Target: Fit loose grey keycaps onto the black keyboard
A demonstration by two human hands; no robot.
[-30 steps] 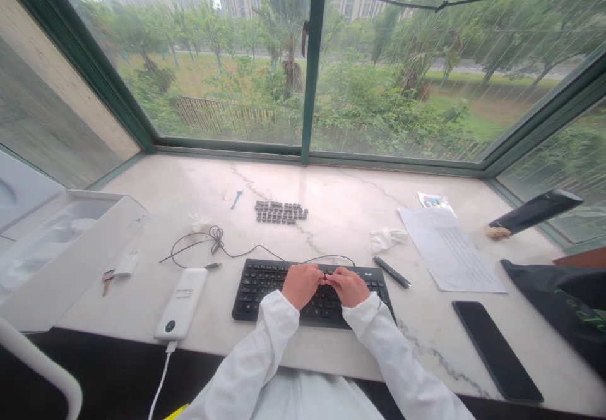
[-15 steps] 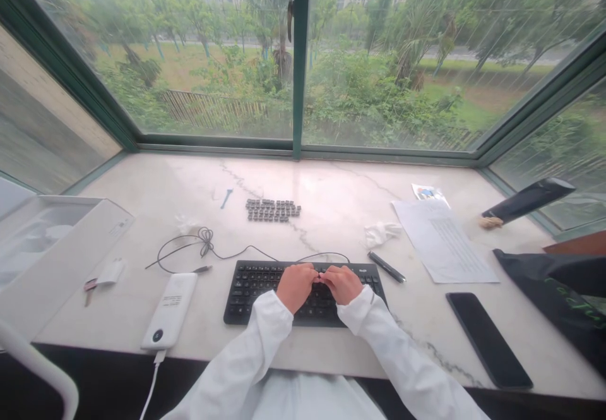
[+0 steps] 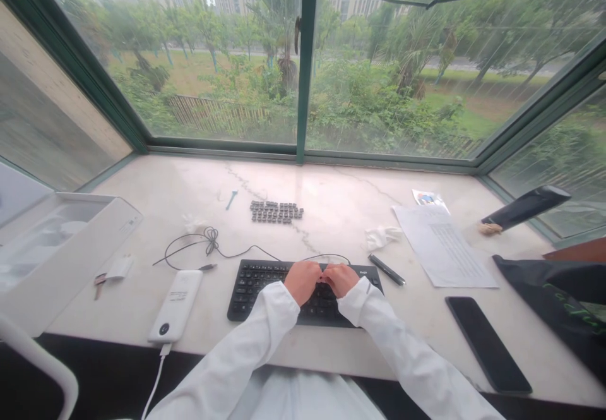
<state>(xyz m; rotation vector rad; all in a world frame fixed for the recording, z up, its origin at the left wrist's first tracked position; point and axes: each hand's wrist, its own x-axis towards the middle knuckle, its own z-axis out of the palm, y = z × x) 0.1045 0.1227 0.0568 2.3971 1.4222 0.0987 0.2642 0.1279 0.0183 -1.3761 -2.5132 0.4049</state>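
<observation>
While beneath grips (image 3: 303,281) (image 3: 339,279), keyboard (image 3: 255,287).

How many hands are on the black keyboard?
2. The left hand rests on the middle of the keyboard; the right hand is right beside it, the two close together. No other hands show.

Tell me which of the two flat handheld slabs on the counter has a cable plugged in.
The white power bank, left of the keyboard: a white cable leaves its near end. The black phone on the right has none.
</observation>
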